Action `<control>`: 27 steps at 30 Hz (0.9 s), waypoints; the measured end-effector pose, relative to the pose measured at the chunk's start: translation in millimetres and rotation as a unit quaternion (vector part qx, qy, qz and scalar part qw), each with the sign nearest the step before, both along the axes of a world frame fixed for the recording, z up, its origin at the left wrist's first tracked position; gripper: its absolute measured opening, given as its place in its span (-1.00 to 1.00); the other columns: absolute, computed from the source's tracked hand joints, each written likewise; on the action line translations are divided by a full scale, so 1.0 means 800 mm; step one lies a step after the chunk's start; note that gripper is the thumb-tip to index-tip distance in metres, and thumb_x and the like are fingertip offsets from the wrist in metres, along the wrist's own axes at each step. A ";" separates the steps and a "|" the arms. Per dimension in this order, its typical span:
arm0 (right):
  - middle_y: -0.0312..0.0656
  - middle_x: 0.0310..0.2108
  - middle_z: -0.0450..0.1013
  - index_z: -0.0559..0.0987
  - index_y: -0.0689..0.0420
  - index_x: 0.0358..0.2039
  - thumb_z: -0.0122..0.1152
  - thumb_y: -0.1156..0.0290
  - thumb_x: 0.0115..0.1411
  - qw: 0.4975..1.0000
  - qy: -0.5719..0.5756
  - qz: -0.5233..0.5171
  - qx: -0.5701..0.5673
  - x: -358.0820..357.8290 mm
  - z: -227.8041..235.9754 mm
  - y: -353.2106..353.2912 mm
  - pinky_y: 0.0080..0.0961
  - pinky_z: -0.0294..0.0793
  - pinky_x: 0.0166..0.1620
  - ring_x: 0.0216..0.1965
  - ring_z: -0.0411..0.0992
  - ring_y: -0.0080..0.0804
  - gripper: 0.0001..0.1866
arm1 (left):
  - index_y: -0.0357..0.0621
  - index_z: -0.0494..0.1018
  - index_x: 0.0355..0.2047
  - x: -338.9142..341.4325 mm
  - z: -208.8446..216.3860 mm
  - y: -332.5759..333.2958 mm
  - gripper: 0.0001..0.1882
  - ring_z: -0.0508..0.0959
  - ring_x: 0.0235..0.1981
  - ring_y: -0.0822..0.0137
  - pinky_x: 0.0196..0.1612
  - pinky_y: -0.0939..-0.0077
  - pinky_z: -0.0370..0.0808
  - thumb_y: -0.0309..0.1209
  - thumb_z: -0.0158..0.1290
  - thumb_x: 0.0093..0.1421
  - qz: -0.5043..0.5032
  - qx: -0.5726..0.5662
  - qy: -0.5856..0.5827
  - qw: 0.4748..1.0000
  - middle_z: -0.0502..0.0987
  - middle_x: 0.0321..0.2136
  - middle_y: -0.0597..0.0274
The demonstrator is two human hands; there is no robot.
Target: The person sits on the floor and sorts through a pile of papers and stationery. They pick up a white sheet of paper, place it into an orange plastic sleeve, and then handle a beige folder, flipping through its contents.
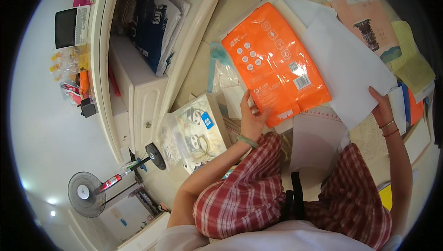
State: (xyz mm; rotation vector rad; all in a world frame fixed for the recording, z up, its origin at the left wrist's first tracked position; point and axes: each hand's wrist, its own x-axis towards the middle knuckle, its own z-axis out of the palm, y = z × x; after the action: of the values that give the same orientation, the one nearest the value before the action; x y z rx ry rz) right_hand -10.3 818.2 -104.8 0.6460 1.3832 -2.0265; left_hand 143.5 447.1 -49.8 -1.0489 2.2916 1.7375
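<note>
A glossy orange plastic packet (277, 62) with white print and a barcode lies tilted in front of me. My left hand (254, 119) grips its near left corner, with the fingers partly hidden at the packet's edge. Large white paper sheets (344, 62) fan out to the right, partly behind the packet. My right hand (382, 109) pinches the near right edge of the white paper. Below the packet, another pale sheet with red print (318, 133) rests between my knees.
A peach-coloured book (362, 15) and yellow-green papers (413, 62) lie at the far right. On the left are a clear box with panda pictures (196, 126), an open white cabinet (152, 98) with a dark blue bag (154, 32), and a standing fan (87, 193).
</note>
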 end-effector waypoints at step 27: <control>-0.14 0.08 0.30 0.22 0.26 0.17 0.21 0.42 0.15 0.998 -0.028 0.063 0.003 -0.014 -0.027 0.021 -0.40 0.39 0.06 0.07 0.32 -0.33 -0.39 | -0.17 0.38 -0.28 -0.035 0.042 0.054 -0.82 0.49 -0.43 0.11 -0.43 0.30 0.48 -0.43 0.06 0.10 -0.473 -0.323 0.034 0.819 0.41 -0.44 0.13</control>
State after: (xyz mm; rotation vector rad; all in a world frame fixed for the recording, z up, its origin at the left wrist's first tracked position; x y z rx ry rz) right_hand -21.7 835.2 -126.5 0.5991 1.3627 -1.8927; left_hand 115.1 490.3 -16.0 0.2260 2.7328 0.6132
